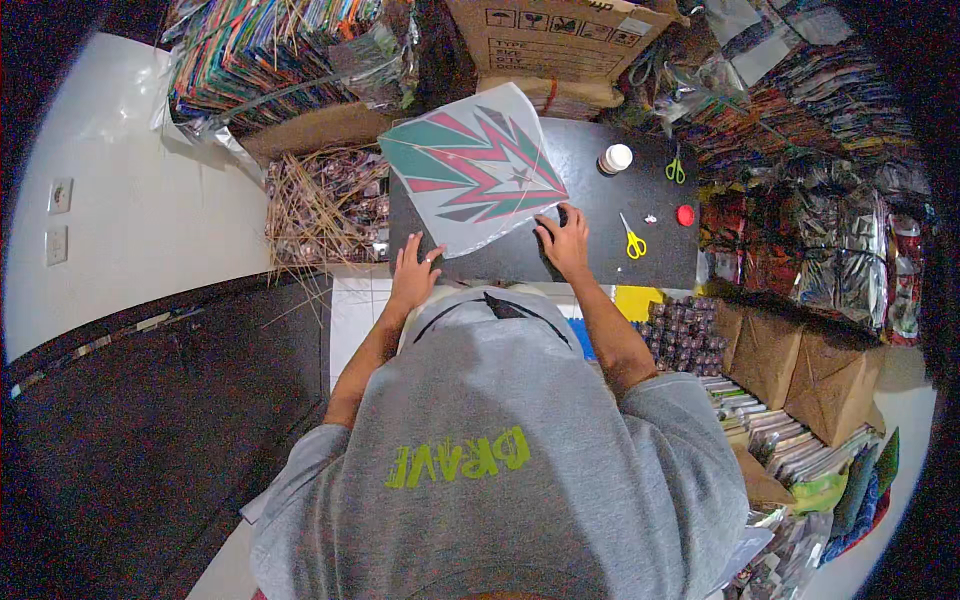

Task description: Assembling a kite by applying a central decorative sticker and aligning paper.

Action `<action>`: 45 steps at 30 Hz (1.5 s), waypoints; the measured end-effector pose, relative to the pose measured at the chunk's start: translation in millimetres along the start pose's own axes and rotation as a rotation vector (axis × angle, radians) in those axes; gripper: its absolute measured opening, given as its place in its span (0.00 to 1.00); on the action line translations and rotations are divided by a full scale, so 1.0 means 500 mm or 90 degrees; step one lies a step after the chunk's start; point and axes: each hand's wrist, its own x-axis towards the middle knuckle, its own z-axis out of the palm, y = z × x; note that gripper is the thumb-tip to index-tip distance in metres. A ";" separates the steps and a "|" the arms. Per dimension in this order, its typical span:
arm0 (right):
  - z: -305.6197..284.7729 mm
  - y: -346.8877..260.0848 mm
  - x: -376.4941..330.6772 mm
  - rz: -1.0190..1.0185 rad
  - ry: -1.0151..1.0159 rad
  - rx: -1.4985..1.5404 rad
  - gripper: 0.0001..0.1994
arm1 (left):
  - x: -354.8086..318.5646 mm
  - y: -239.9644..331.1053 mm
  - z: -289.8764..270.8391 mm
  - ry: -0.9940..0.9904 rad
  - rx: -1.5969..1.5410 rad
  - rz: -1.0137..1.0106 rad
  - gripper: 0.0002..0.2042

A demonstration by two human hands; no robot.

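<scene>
A diamond-shaped kite (480, 165), white with green, red and grey pointed shapes and a star, lies at a slant over the dark table (590, 250). Thin sticks run across its sheet. My right hand (565, 243) grips the kite's edge by its right corner, thumb and fingers bent; the exact hold is partly hidden. Beside the near corner, my left hand (413, 275) has its fingers spread, the tips touching or almost touching the sheet. To the right lie yellow-handled scissors (635, 243) and a white jar (615, 158) with a lid.
Green-handled scissors (676, 168) and a red round cap (685, 215) lie on the table's right side. Loose thin sticks (320, 210) are heaped to the left. Stacks of folded sheets (290, 60), a cardboard box (560, 40) and wrapped bundles (800, 240) surround the table.
</scene>
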 end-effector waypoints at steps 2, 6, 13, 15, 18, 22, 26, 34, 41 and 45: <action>0.018 0.030 0.001 0.061 0.059 0.058 0.14 | 0.002 0.002 -0.001 0.002 -0.011 0.005 0.29; 0.015 0.027 0.007 0.111 0.076 0.060 0.15 | 0.002 -0.002 0.003 0.009 -0.001 0.008 0.29; 0.011 -0.008 0.000 0.031 -0.036 0.000 0.15 | -0.002 0.000 0.002 0.008 0.000 0.001 0.29; 0.017 0.011 0.003 0.078 0.015 0.046 0.14 | 0.000 0.000 0.003 0.011 0.003 0.009 0.29; 0.019 0.029 0.011 0.123 0.059 0.060 0.15 | 0.001 -0.003 0.005 0.015 0.003 0.016 0.29; -0.014 -0.007 0.014 0.035 -0.049 0.041 0.16 | -0.003 -0.004 0.004 0.013 -0.017 0.002 0.29; 0.013 0.046 0.008 0.126 0.081 0.060 0.17 | 0.005 0.004 0.003 0.010 -0.010 0.002 0.30; -0.109 0.220 0.144 0.193 0.271 -0.098 0.26 | 0.003 0.000 0.002 -0.014 -0.002 -0.014 0.29; -0.175 0.282 0.247 0.197 -0.080 -0.249 0.21 | 0.005 0.002 0.002 -0.017 -0.008 -0.028 0.28; -0.189 0.276 0.275 0.164 -0.149 -0.293 0.17 | 0.003 -0.003 0.008 -0.007 -0.001 -0.022 0.29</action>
